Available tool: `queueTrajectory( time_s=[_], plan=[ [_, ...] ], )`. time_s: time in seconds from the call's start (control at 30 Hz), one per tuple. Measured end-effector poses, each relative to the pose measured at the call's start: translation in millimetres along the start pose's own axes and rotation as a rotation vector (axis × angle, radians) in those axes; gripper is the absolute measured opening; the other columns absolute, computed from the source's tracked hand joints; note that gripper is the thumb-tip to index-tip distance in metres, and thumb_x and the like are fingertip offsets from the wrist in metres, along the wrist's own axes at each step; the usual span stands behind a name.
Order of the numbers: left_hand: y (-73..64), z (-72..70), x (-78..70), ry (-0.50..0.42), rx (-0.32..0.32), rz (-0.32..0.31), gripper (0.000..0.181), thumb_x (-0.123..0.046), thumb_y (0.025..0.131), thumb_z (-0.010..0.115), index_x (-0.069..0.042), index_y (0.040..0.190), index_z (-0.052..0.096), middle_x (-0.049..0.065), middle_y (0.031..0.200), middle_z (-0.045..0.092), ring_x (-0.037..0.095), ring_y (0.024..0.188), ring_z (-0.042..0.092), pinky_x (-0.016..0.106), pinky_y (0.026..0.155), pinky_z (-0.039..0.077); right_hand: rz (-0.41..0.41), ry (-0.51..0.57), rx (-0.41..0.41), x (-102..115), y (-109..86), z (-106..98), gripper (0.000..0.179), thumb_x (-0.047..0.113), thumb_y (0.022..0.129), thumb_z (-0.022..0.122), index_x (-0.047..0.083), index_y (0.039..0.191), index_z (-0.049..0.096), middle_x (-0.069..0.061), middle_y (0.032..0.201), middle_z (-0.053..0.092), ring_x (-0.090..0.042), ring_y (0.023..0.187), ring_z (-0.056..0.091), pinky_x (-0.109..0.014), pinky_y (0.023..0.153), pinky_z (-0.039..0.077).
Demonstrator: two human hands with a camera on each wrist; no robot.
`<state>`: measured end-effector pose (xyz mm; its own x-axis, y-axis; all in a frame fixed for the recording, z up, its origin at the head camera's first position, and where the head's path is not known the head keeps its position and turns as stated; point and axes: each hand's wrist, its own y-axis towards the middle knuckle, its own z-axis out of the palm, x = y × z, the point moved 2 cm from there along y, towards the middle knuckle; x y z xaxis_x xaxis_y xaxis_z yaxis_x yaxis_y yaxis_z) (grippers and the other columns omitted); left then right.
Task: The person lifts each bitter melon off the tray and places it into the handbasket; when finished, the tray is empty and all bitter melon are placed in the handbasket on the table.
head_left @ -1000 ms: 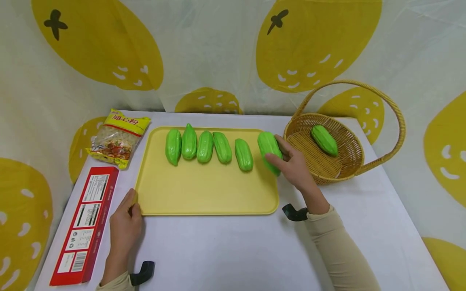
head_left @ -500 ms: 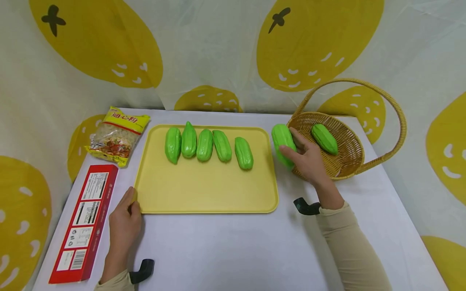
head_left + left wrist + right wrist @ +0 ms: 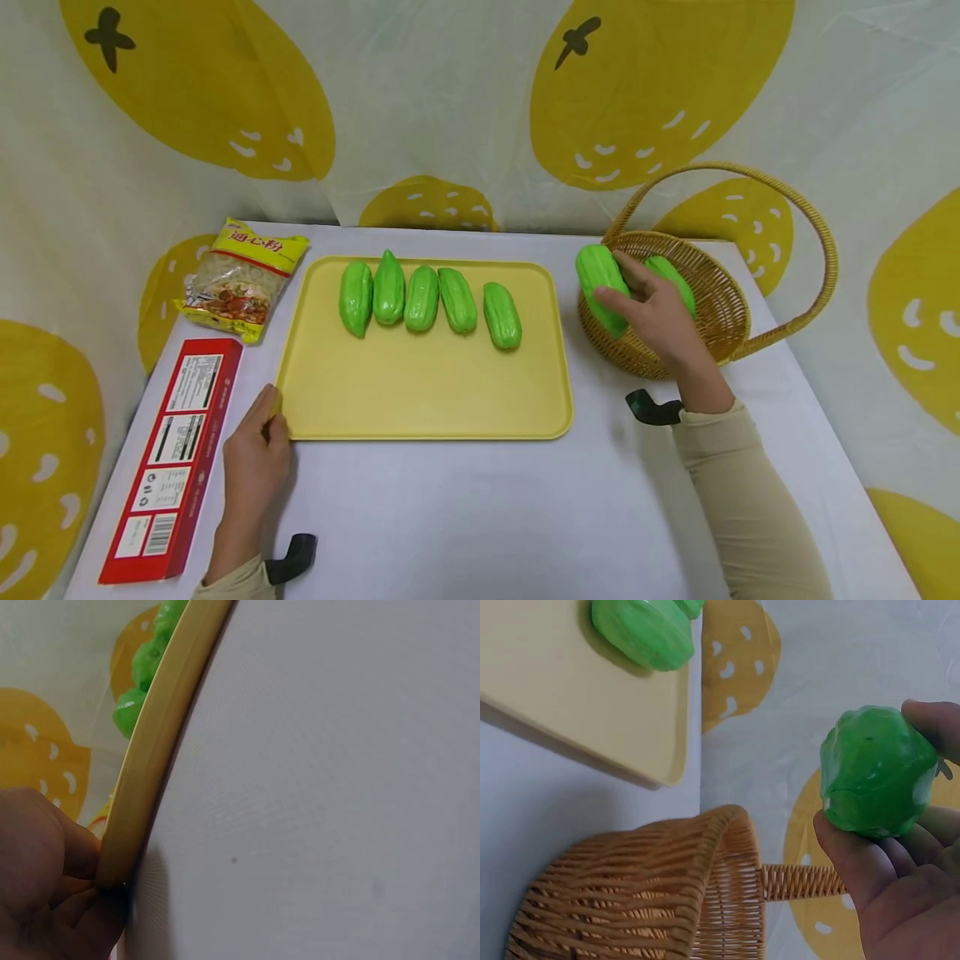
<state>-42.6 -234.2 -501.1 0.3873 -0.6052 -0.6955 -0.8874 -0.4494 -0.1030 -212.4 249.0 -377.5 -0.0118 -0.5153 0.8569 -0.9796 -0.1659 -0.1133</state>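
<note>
My right hand [image 3: 662, 315] holds a ridged green gourd [image 3: 598, 279] over the left rim of the wicker basket [image 3: 722, 312]. In the right wrist view, the thumb is on one side of the held gourd [image 3: 876, 776] and the fingers on the other. Another green gourd [image 3: 681, 282] lies inside the basket, partly hidden by the right hand. My left hand [image 3: 257, 462] grips the front left corner of the yellow tray [image 3: 427, 396]; the left wrist view shows its fingers at the tray's edge [image 3: 142, 787]. Several matching gourds [image 3: 422, 298] lie in a row along the tray's far side.
Left of the tray, a yellow bag of pasta [image 3: 243, 279] lies behind a long red box [image 3: 172, 458]. The basket's tall arched handle [image 3: 821, 242] leans out to the right. A patterned curtain [image 3: 435, 108] hangs behind the white table [image 3: 465, 517].
My right hand has carried the gourd rightward from over the tray's right edge to the basket's left rim. The left hand has stayed at the tray's corner.
</note>
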Motion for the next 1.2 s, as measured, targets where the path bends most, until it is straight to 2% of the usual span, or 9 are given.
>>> queueTrajectory(
  time_s=[0.23,0.37,0.6,0.8,0.93,1.07,1.2],
  plan=[
    [-0.2,0.3,0.9,0.009,-0.007,-0.002,0.053,-0.014,0.108,0.046,-0.017,0.159,0.030,0.000,0.166,0.033,0.023,0.155,0.032,0.052,0.120,0.040,0.018,-0.016,-0.006,-7,5.4,-12,0.075,0.037,0.100,0.065,0.019,0.162,0.028,-0.017,0.160,0.043,-0.009,0.124,0.055,-0.005,0.083,0.050],
    [0.1,0.4,0.8,0.014,-0.004,-0.001,0.053,-0.014,0.108,0.045,-0.017,0.159,0.029,0.000,0.166,0.032,0.023,0.155,0.032,0.052,0.120,0.039,0.046,-0.022,0.011,-10,8.3,-20,0.075,0.041,0.099,0.065,0.021,0.162,0.029,-0.016,0.160,0.044,-0.002,0.117,0.054,-0.005,0.084,0.051],
    [0.5,0.3,0.9,0.010,-0.001,-0.001,0.054,-0.014,0.108,0.045,-0.018,0.159,0.029,0.000,0.167,0.032,0.023,0.155,0.031,0.053,0.120,0.039,0.087,0.025,0.013,-18,17.6,-34,0.075,0.040,0.100,0.063,0.018,0.163,0.028,-0.015,0.161,0.043,0.002,0.109,0.057,-0.008,0.083,0.052],
    [1.9,1.0,1.3,0.006,0.005,-0.003,0.054,-0.014,0.108,0.045,-0.019,0.159,0.028,-0.001,0.167,0.031,0.023,0.155,0.031,0.052,0.120,0.040,0.142,0.087,0.030,-30,27.0,-45,0.079,0.040,0.100,0.063,0.016,0.164,0.022,-0.018,0.164,0.035,0.007,0.106,0.058,-0.009,0.083,0.054],
    [2.5,1.0,1.7,0.012,0.009,-0.010,0.054,-0.015,0.108,0.045,-0.019,0.159,0.028,-0.001,0.167,0.031,0.023,0.155,0.031,0.052,0.120,0.040,0.172,0.136,0.043,-38,34.6,-50,0.077,0.037,0.100,0.064,0.016,0.163,0.026,-0.018,0.163,0.038,0.007,0.103,0.060,-0.011,0.082,0.056],
    [2.1,1.0,1.8,0.013,0.008,-0.023,0.054,-0.016,0.109,0.045,-0.020,0.159,0.027,-0.001,0.167,0.031,0.023,0.155,0.032,0.052,0.120,0.040,0.190,0.116,0.044,-44,41.7,-53,0.076,0.039,0.100,0.064,0.018,0.163,0.027,-0.015,0.160,0.042,0.008,0.102,0.060,-0.011,0.082,0.056],
    [1.6,1.0,1.8,0.003,0.008,-0.024,0.054,-0.016,0.109,0.045,-0.021,0.159,0.028,-0.002,0.167,0.031,0.022,0.155,0.031,0.052,0.120,0.040,0.205,0.081,0.034,-51,46.6,-54,0.077,0.042,0.099,0.065,0.018,0.162,0.029,-0.016,0.162,0.040,0.009,0.101,0.058,-0.010,0.082,0.055]
  ],
)
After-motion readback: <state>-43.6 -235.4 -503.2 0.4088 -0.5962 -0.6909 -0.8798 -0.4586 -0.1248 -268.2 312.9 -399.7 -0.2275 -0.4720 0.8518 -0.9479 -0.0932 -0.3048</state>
